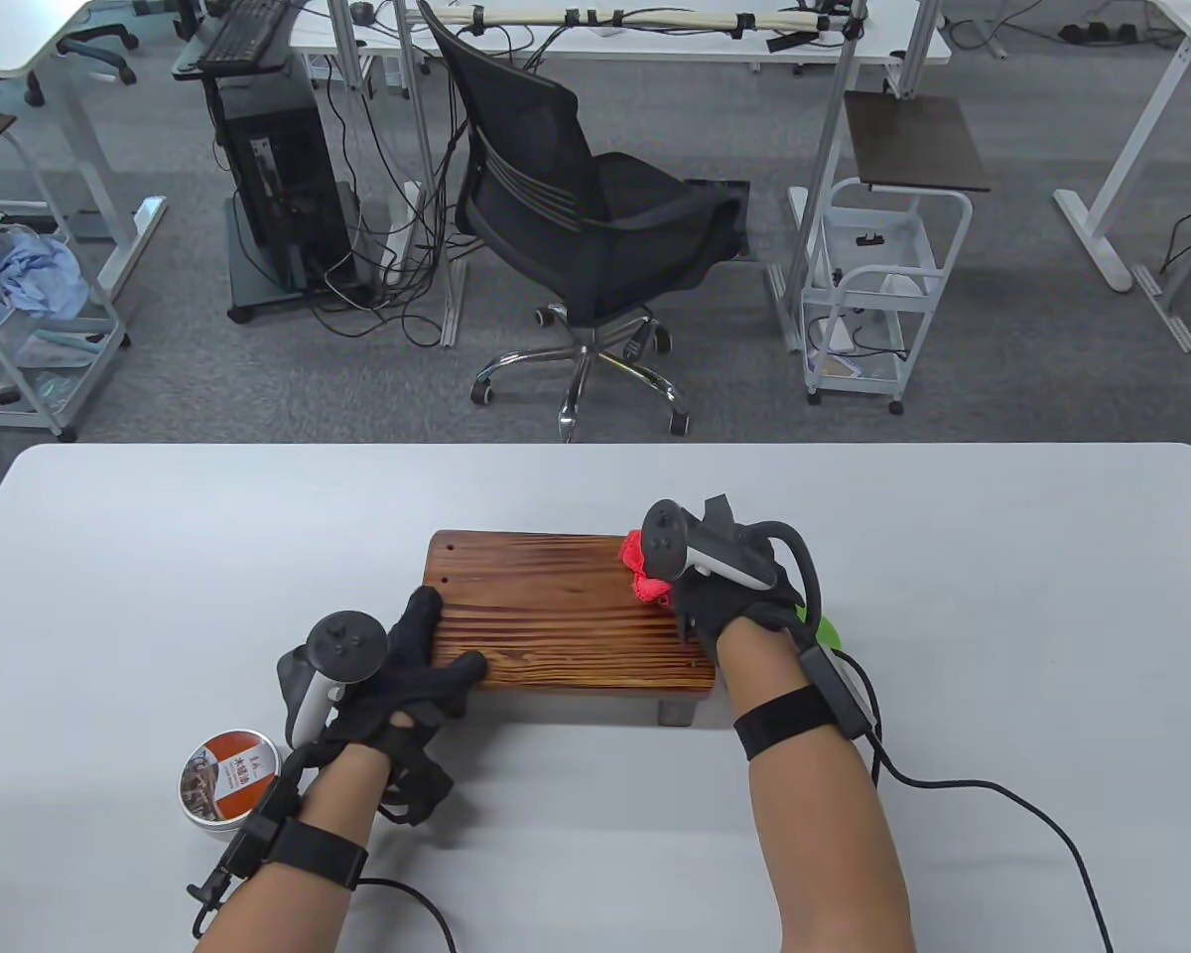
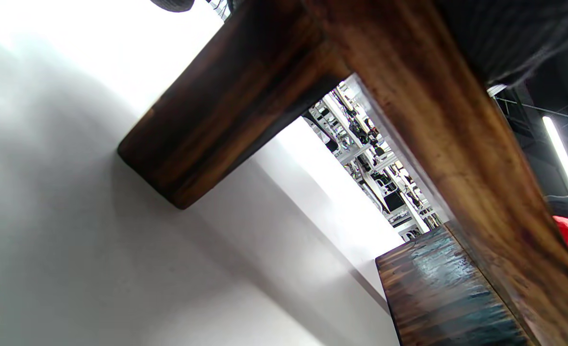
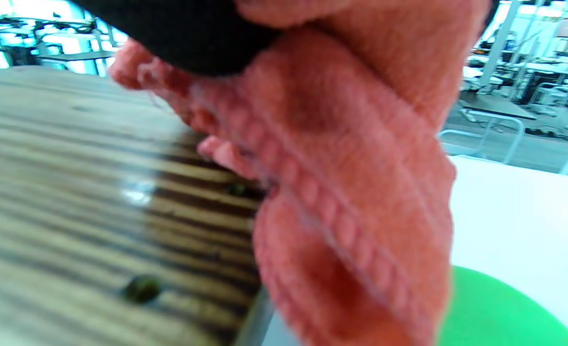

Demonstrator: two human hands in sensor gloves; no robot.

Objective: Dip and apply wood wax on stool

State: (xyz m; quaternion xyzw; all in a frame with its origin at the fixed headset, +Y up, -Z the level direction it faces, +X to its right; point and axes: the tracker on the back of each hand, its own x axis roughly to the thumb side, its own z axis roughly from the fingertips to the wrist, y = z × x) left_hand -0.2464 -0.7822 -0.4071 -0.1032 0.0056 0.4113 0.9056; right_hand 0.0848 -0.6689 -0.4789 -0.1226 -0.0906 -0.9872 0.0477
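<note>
A low wooden stool (image 1: 566,615) stood near the middle of a pale grey bench (image 1: 1002,556), both gloved hands on its striped, glossy top.

The right hand (image 1: 720,596) gripped a bunched red cloth (image 1: 643,574) against the far right part of the seat; the left hand (image 1: 402,675) lay with fingers spread flat on the near left corner. A round wax tin (image 1: 228,776) sat near the left wrist, a green object (image 3: 495,312) just right of the stool. Beyond the bench: grey carpet, a black office chair (image 1: 586,218), white wire carts (image 1: 883,288), a computer tower (image 1: 283,199).
</note>
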